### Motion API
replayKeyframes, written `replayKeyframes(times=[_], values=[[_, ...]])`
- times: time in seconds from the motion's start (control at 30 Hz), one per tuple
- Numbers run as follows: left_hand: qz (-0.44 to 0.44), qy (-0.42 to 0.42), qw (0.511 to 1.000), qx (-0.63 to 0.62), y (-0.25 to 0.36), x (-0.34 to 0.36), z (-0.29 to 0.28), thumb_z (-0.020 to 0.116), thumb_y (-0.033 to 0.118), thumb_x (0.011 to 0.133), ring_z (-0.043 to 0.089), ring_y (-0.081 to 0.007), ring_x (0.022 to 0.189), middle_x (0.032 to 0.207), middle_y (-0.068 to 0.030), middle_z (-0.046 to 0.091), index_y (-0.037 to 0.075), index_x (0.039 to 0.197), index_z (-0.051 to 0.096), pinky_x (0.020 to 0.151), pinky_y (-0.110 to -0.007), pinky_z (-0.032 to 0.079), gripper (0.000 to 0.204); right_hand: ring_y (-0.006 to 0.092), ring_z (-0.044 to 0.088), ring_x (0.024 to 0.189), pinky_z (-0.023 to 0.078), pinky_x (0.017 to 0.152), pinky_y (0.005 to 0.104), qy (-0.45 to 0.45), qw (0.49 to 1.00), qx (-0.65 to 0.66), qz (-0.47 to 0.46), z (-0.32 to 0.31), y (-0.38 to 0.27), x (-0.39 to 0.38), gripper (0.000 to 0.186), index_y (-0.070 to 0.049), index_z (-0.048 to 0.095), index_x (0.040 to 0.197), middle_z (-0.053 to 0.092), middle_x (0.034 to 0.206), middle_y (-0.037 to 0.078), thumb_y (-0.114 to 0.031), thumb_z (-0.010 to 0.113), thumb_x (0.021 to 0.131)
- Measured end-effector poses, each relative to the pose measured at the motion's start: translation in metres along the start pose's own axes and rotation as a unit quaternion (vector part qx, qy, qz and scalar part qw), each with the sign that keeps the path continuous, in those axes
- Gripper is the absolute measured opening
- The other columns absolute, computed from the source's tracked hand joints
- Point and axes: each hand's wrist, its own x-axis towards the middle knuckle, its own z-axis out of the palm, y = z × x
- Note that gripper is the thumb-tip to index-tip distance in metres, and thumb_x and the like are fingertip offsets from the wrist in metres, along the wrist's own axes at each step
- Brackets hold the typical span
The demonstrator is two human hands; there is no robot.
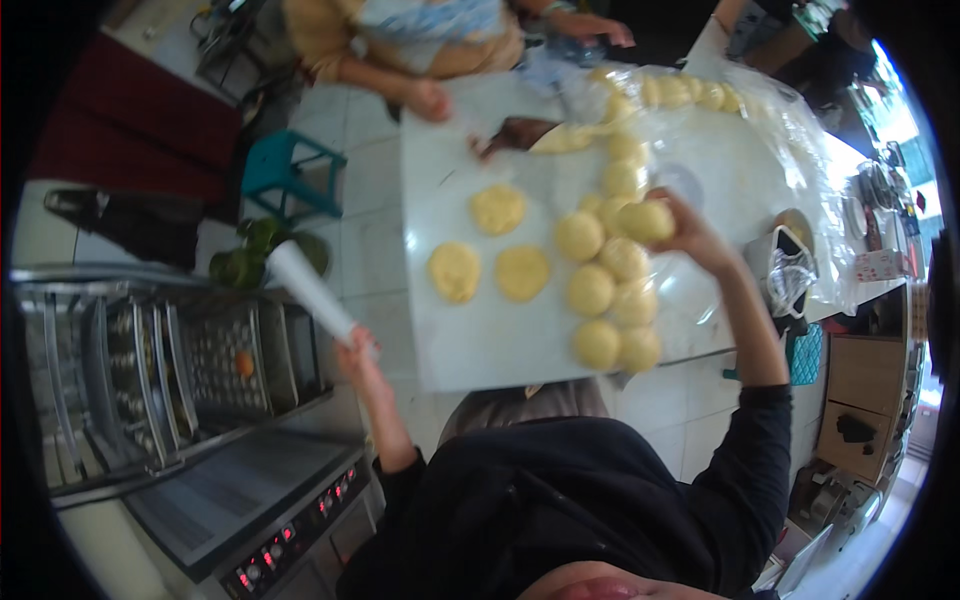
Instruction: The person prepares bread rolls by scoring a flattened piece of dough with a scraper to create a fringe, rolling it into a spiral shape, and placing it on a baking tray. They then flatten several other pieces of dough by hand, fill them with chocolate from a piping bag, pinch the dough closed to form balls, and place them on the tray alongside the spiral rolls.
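My left hand (pixel 364 362), out past the table's left edge, is closed around one end of a white rolling pin (pixel 305 288) that slants up and away. My right hand (pixel 690 238) grips a pale yellow dough ball (pixel 646 222) above the other balls. Under and in front of it, several round dough balls (pixel 590 290) lie close together in rows on the white table (pixel 480 350). To their left are three flattened dough rounds: one far (pixel 497 209), one at left (pixel 454 272) and one at right (pixel 522 273).
Across the table a person's hand (pixel 428 101) rests near the far left corner, beside a dark-tipped scraper-like item (pixel 520 135). Clear plastic sheeting (pixel 790 130) covers more dough at the far right. A teal stool (pixel 290 170) and a metal tray rack (pixel 190 360) stand left.
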Motion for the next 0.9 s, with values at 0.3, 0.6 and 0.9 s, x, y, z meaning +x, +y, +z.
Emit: replayKeyframes(times=[0.3,0.6,0.9], values=[[0.171,-0.192,0.937,0.236,-0.041,0.015,-0.051,0.055,0.032,0.078,0.050,-0.0226,0.084,0.087,-0.0087,0.056,0.005,0.098,0.055,0.074,-0.034,0.037,0.034,0.0317,0.022,0.117,0.017,0.095,0.0485,0.009,0.967,-0.226,-0.119,0.294,-0.020,-0.011,0.079,-0.018,0.038,0.118,0.028,0.127,0.011,-0.036,0.075,0.050],[0.455,-0.325,0.717,0.417,-0.046,-0.007,-0.023,0.042,0.043,0.079,0.029,-0.0249,0.119,0.125,-0.0121,0.036,0.004,0.123,0.033,0.097,-0.046,0.018,0.059,0.0244,0.037,0.099,0.026,0.085,0.0425,0.105,0.904,-0.413,-0.031,0.297,0.021,-0.050,0.059,-0.014,0.039,0.120,0.039,0.113,0.010,-0.036,0.059,0.069],[0.411,-0.260,0.738,0.468,-0.039,0.046,0.055,0.029,0.040,0.085,0.011,-0.0268,0.126,0.135,-0.0139,0.018,0.003,0.129,0.020,0.099,-0.051,0.001,0.058,0.0245,0.018,0.124,0.013,0.097,0.0472,0.235,0.834,-0.498,-0.042,0.272,0.012,0.018,0.056,-0.009,0.026,0.127,0.025,0.131,0.010,-0.038,0.042,0.081]])
